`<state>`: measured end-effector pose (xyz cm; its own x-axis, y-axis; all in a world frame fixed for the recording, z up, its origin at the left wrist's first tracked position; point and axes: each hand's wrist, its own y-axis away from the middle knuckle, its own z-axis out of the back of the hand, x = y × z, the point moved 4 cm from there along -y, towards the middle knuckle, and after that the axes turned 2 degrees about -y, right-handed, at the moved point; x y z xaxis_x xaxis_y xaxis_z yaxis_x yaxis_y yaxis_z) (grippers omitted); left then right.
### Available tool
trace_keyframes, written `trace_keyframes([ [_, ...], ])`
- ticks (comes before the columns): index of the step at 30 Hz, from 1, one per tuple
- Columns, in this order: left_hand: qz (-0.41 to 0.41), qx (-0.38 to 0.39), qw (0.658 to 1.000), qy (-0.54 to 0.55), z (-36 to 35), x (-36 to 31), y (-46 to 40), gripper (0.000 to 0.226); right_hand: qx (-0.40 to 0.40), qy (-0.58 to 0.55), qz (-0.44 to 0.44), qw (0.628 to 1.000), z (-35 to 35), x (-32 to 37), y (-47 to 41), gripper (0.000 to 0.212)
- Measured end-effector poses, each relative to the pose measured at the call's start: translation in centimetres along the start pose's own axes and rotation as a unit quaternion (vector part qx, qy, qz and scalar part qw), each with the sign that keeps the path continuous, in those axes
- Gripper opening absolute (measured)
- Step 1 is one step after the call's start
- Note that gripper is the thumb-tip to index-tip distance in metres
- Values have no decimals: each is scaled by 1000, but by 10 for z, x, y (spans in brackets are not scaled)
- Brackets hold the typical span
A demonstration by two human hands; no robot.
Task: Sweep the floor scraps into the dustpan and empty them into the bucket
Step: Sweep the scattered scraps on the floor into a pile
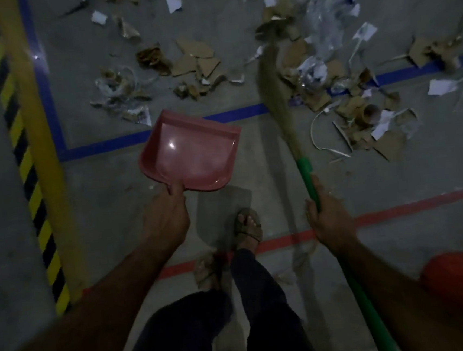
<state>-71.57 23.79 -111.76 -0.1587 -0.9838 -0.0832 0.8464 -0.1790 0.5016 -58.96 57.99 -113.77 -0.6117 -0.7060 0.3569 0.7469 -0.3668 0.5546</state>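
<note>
2 hands (166, 218): glossy pink dustpan (194, 153), grass broom (275, 80).

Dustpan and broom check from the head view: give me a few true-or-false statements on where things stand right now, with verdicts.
1. The left hand holds the pink dustpan by its handle. True.
2. The dustpan is full of scraps. False: its inside shows no scraps.
3. The right hand grips the broom on its green handle. True.
4. The scraps all lie inside the blue floor line. False: some lie across it and on the near side.
5. The dustpan rests flat on the floor. False: it is held above the floor, casting a shadow beneath.
</note>
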Motion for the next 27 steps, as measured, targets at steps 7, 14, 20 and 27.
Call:
trace_keyframes([
  [7, -101, 17, 995, -13, 15, -16, -46, 47, 3, -49, -68, 996, -21, 12, 48, 66],
  [14, -168, 45, 983, -56, 34, -6, -58, 58, -12, -80, -140, 987, -49, 53, 94, 64],
  [20, -113, 34, 993, -9, 93, 73, -62, 51, 52, -84, -59, 993, -79, 142, 82, 68],
  [27, 41, -28, 999, 24, 117, 251, -61, 29, 130, 98, 97, 982, -109, 279, 3, 69],
])
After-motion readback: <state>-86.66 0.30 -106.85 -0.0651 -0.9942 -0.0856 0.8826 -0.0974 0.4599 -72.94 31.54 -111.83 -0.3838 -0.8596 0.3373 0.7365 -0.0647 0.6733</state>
